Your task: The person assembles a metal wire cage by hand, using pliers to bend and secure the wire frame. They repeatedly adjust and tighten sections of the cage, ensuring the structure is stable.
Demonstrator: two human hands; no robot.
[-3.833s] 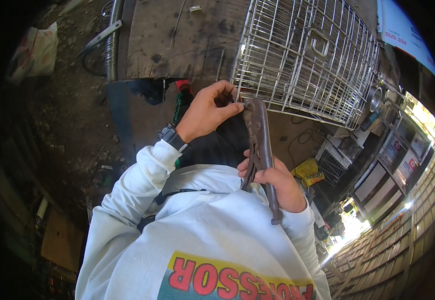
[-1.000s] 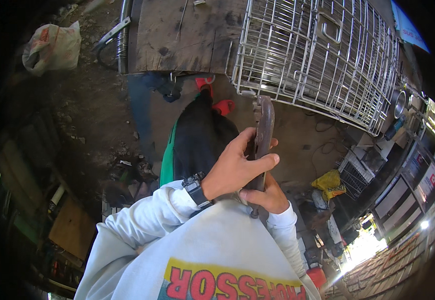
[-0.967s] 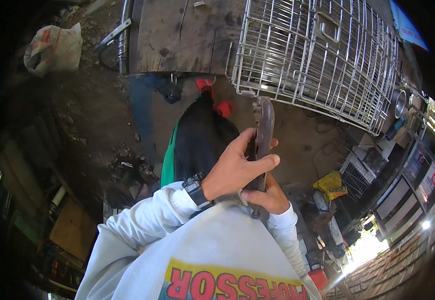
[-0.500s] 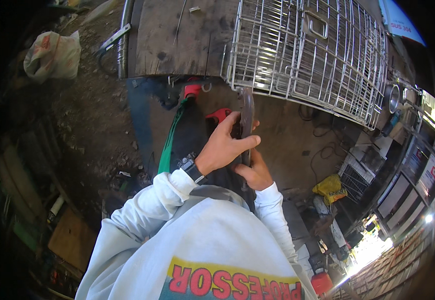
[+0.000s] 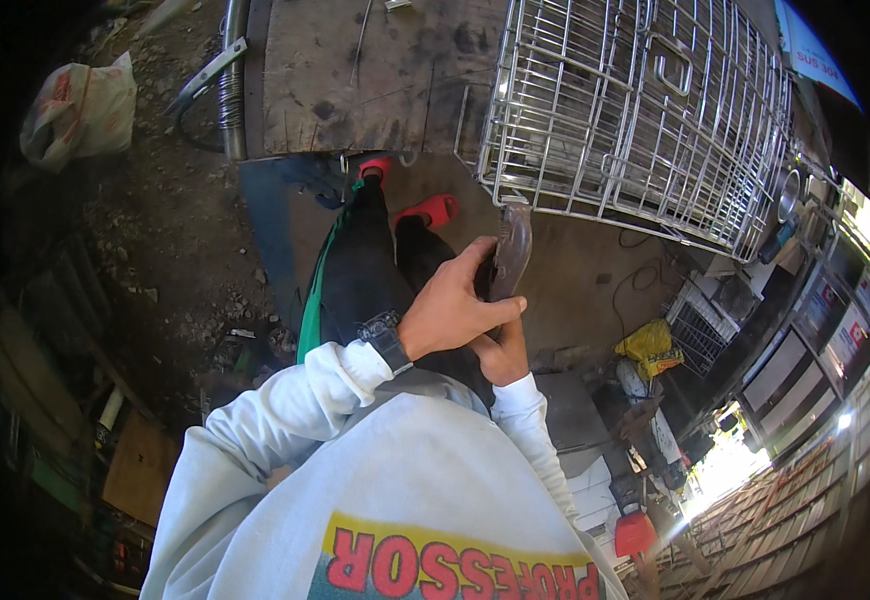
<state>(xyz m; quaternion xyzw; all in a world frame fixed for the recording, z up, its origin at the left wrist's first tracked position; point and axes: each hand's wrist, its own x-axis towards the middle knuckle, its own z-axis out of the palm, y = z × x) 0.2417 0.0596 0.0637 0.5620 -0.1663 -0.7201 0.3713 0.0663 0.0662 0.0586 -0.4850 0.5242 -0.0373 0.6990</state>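
Observation:
A rusty brown tool with a curved head, which looks like a pipe wrench (image 5: 514, 250), points away from me, its head at the near edge of a shiny wire cage (image 5: 595, 130). My left hand (image 5: 455, 308) is closed around it just below the head, thumb laid across the top. Behind that, closer to my body, my right hand (image 5: 505, 355) grips the handle, which is mostly hidden by my fingers. Whether the jaws clasp the cage's wire cannot be made out. The cage rests on a wooden bench (image 5: 340, 85).
A metal tube (image 5: 234, 90) lies along the bench's left side. A white plastic bag (image 5: 80, 112) sits on rubble ground at left. Below the bench are my feet in red footwear (image 5: 435, 210). Cables (image 5: 627, 290) and a yellow bag (image 5: 650, 347) lie at right.
The cage and the tool appear farther right in the view. The tool's head has tilted to the right, and both hands have moved with it, drawn closer together, still gripping.

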